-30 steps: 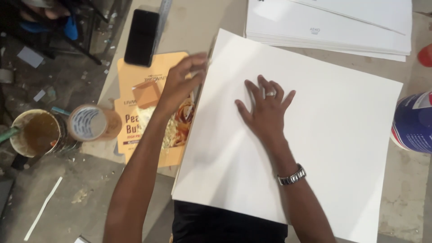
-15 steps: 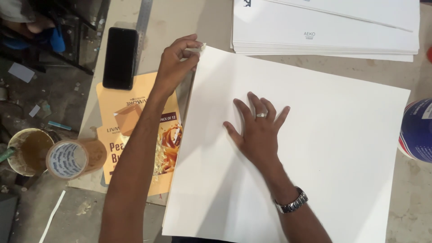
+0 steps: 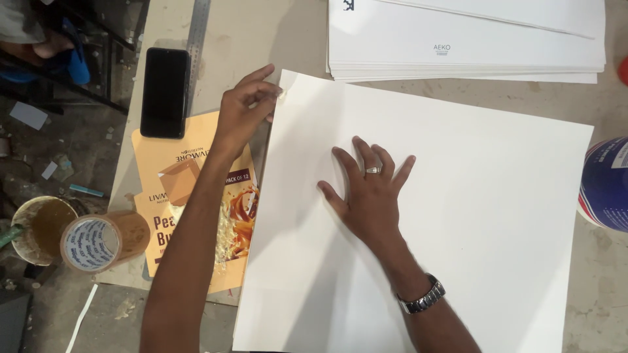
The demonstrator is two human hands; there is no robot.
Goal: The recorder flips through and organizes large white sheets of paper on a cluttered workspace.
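Observation:
A large white sheet of card (image 3: 484, 216) lies flat on the worktable. My right hand (image 3: 367, 191), with a ring and a wristwatch, presses flat on its middle with fingers spread. My left hand (image 3: 245, 108) pinches the sheet's far left corner between thumb and fingers. Under my left forearm lies a flattened orange printed carton (image 3: 171, 183), partly covered by the sheet.
A stack of white sheets (image 3: 471, 39) sits at the far edge. A black phone (image 3: 165, 91) and a metal ruler (image 3: 196, 33) lie at the left. A roll of brown tape (image 3: 98, 240) and a cup of brownish liquid (image 3: 36, 229) stand lower left. A blue-and-white container (image 3: 605, 184) is at right.
My left hand slid up along the sheet's left edge to its far corner and now pinches it. My right hand stays flat on the sheet.

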